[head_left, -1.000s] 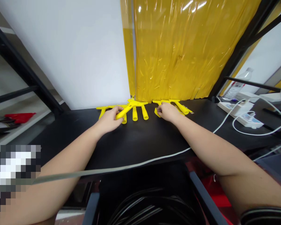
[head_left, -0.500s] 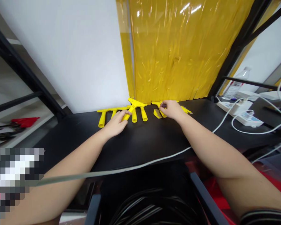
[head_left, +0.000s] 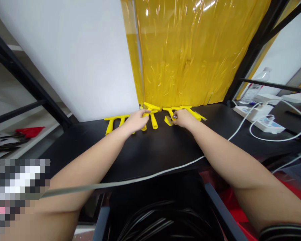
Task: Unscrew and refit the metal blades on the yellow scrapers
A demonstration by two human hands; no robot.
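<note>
In the head view my left hand (head_left: 138, 120) is closed round the handle of a yellow T-shaped squeegee (head_left: 153, 107), held tilted over others of its kind. Its handle is mostly hidden by my fingers. Beneath and beside it lie more yellow squeegees, one with its handle (head_left: 154, 121) pointing at me. My right hand (head_left: 185, 118) rests low over the right group, fingers curled together around something small and dark that I cannot make out. Just left of those fingertips is a small yellow scraper (head_left: 169, 121). Another yellow squeegee (head_left: 190, 111) lies behind my right hand.
The squeegees lie along the back of a black table (head_left: 150, 150), against a white panel (head_left: 90, 67) and a yellow film-covered panel (head_left: 190, 60). A white cable (head_left: 175, 167) crosses the front edge. Power strips (head_left: 263, 122) and a plastic bottle (head_left: 256, 85) stand right.
My left hand has moved right and slightly away from me, carrying the squeegee over the neighbouring ones. My right hand has shifted only slightly, showing more of the squeegee behind it.
</note>
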